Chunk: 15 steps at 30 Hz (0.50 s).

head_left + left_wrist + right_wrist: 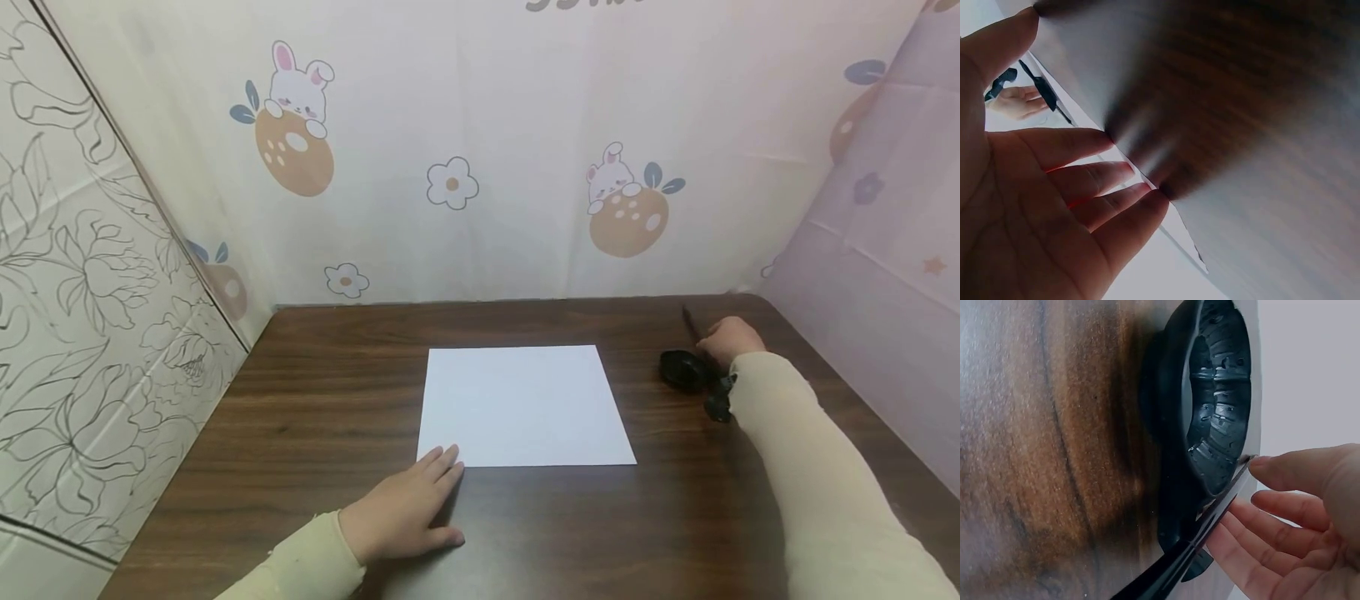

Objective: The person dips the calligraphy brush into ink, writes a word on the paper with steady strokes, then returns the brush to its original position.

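Observation:
My left hand (405,512) rests at the near left corner of a white sheet of paper (525,404), fingers straight and spread, fingertips on the paper's edge. In the left wrist view, the fingertips of the left hand (1079,181) line up along that edge. Far to the right, my right hand (731,340) pinches a slim black stick (688,325) that resembles a brush handle. Close beside it on the table stands an oval black dish (1222,406), its ribbed inner wall glossy and wet. The right wrist view has the stick crossing in front of the dish's rim.
The dark wood-grain table (322,400) runs back to a hanging cloth (510,233) printed with rabbits and flowers. A flower-patterned panel (97,275) borders the left side, and a lilac cloth (892,225) the right. A black wrist camera (720,400) sits at the right cuff.

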### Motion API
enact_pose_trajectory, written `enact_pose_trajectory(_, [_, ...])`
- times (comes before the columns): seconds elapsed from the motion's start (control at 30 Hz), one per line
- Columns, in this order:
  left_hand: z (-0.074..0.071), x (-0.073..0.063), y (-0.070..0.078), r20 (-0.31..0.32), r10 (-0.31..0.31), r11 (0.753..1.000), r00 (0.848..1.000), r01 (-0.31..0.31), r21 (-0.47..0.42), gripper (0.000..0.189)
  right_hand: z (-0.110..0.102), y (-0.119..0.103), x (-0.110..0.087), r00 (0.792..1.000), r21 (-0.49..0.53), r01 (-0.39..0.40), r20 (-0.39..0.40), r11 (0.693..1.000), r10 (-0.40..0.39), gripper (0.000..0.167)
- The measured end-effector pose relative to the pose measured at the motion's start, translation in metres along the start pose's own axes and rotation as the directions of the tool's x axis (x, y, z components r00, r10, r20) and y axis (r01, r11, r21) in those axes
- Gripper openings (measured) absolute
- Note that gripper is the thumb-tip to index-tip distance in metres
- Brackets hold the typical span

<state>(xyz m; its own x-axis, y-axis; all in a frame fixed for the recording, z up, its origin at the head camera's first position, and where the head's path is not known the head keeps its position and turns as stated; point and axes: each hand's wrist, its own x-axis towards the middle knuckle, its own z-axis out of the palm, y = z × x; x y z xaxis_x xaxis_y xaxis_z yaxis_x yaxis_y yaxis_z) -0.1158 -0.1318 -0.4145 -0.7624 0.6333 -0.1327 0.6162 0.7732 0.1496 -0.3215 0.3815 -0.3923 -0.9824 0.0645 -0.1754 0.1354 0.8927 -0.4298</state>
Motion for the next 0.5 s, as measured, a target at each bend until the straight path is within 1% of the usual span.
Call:
enact_pose_trajectory(0.2, [0.0001,0.0009,0.0006,0.005,-0.001,1.0,1.0,0.001,-0.004,0.081,0.0029,0.0052,0.0061,0.998,-0.037,-0.007,-0.063,0.999,0.005,0.034])
enact_pose_trajectory(0.37, [0.0015,0.002,0.001,0.021,-0.001,1.0,1.0,0.001,-0.003,0.082,0.0032,0.0043,0.0053,0.997,-0.056,-0.032,-0.076,0.998,0.027,0.034])
enact_pose_trajectory(0.5, [0.0021,0.0022,0.0012,0.019,0.0,1.0,1.0,0.0,0.0,0.082,0.0038,0.0026,0.0044,0.996,-0.052,-0.06,-0.076,0.997,0.056,0.034])
